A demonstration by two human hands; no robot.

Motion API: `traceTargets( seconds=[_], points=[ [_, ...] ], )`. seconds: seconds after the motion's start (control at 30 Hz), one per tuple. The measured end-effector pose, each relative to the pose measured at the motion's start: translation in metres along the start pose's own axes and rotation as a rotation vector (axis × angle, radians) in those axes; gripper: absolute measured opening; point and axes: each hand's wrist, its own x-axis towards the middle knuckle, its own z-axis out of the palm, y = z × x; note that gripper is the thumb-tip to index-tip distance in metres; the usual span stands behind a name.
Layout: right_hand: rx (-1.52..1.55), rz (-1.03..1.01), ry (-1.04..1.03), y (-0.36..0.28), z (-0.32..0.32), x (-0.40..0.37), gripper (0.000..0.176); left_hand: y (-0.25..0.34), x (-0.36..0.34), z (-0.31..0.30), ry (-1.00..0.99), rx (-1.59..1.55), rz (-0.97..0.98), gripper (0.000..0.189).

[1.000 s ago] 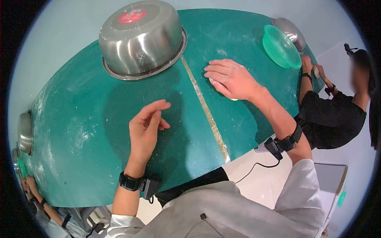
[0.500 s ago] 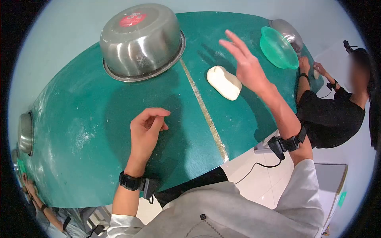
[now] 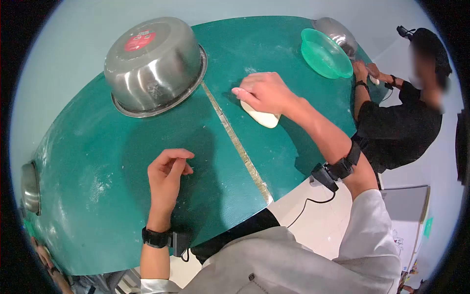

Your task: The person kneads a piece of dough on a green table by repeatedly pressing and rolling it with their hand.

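A smooth white piece of dough (image 3: 265, 119) lies on the green table (image 3: 196, 171), right of the pale strip that crosses the tabletop. My right hand (image 3: 264, 91) is over its upper part, fingers curled round it, and only the lower end of the dough shows. My left hand (image 3: 169, 171) hovers above the table on the left of the strip, fingers loosely bent and thumb near the fingertips. No object shows in it.
An upside-down steel bowl (image 3: 154, 66) stands at the back left. A green bowl (image 3: 326, 53) and another steel bowl (image 3: 337, 35) are at the back right, beside a person in black (image 3: 399, 122). A small steel bowl (image 3: 30, 187) sits far left, near another person's arm.
My right hand has come down from above onto the dough, its raised fingers now curled round it. My left hand keeps its bent pose. The whole view has shifted a little.
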Motion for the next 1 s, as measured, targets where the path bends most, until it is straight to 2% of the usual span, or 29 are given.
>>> traceTargets(
  seconds=[0.13, 0.23, 0.3, 0.33, 0.4, 0.43, 0.6, 0.73, 0.8, 1.0],
  points=[
    [0.000, 0.093, -0.002, -0.011, -0.019, -0.007, 0.033, 0.000, 0.000, -0.002, -0.014, -0.026, 0.000, 0.015],
    [-0.007, 0.025, -0.048, -0.010, -0.023, -0.020, 0.025, 0.000, 0.000, -0.001, -0.018, -0.007, -0.005, 0.015],
    [-0.056, -0.171, 0.070, -0.002, -0.019, -0.034, 0.021, -0.001, -0.001, -0.001, -0.031, -0.012, 0.007, 0.016],
    [-0.057, -0.168, 0.061, -0.002, -0.020, -0.040, 0.021, -0.001, -0.001, -0.001, -0.033, -0.019, 0.002, 0.016],
    [0.285, 0.045, -0.138, -0.007, -0.024, -0.051, 0.021, -0.002, 0.000, -0.001, -0.046, -0.015, 0.019, 0.016],
    [0.282, 0.047, -0.142, -0.008, -0.024, -0.054, 0.021, -0.001, 0.000, 0.000, -0.048, -0.020, 0.018, 0.016],
    [-0.040, -0.133, -0.036, -0.015, -0.024, -0.060, 0.020, 0.001, -0.001, 0.000, -0.058, -0.007, -0.012, 0.017],
    [-0.014, -0.147, -0.033, -0.015, -0.016, -0.064, 0.017, 0.000, 0.000, -0.001, -0.067, 0.011, -0.029, 0.017],
    [-0.111, -0.240, 0.011, -0.020, -0.020, -0.069, 0.015, -0.001, 0.000, -0.001, -0.087, 0.002, -0.003, 0.016],
    [-0.138, -0.279, 0.037, -0.026, -0.013, -0.086, 0.018, -0.001, -0.001, -0.002, -0.106, 0.033, -0.012, 0.017]
  ],
)
